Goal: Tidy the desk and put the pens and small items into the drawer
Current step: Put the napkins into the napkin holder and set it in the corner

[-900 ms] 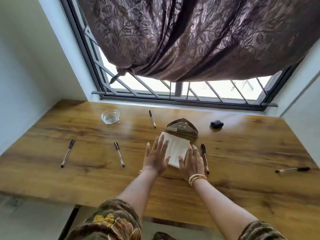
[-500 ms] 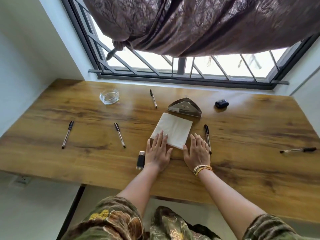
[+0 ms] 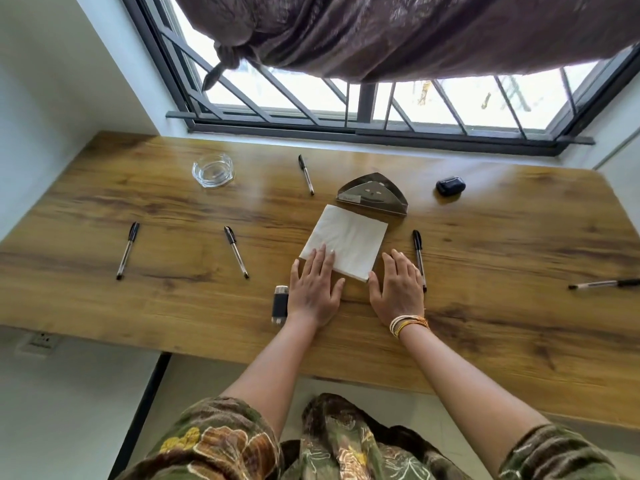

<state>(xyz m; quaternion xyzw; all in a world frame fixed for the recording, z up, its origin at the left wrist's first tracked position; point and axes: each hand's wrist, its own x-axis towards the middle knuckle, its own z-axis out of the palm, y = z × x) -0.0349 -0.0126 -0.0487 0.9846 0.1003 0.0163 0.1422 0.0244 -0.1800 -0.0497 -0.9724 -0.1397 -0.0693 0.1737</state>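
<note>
Several black-capped pens lie scattered on the wooden desk (image 3: 485, 306): one at far left (image 3: 127, 250), one left of centre (image 3: 236, 251), one at the back (image 3: 306, 174), one beside my right hand (image 3: 418, 254), one at far right (image 3: 604, 283). A white napkin (image 3: 349, 242) lies flat in the middle. My left hand (image 3: 315, 289) rests flat, fingertips on the napkin's near left corner. My right hand (image 3: 398, 289) lies flat just right of the napkin's near corner. A small black lighter (image 3: 280, 304) sits left of my left wrist. No drawer is visible.
A metal triangular napkin holder (image 3: 372, 199) stands behind the napkin. A glass ashtray (image 3: 213, 169) is at the back left, a dark earbud case (image 3: 450, 185) at the back right. The window grille (image 3: 363, 109) and a knotted curtain (image 3: 381, 32) rise behind the desk.
Both hands slid back from the napkin toward the desk's near edge, uncovering most of it and the lighter. The camera tilted down, so the desk appears lower and closer.
</note>
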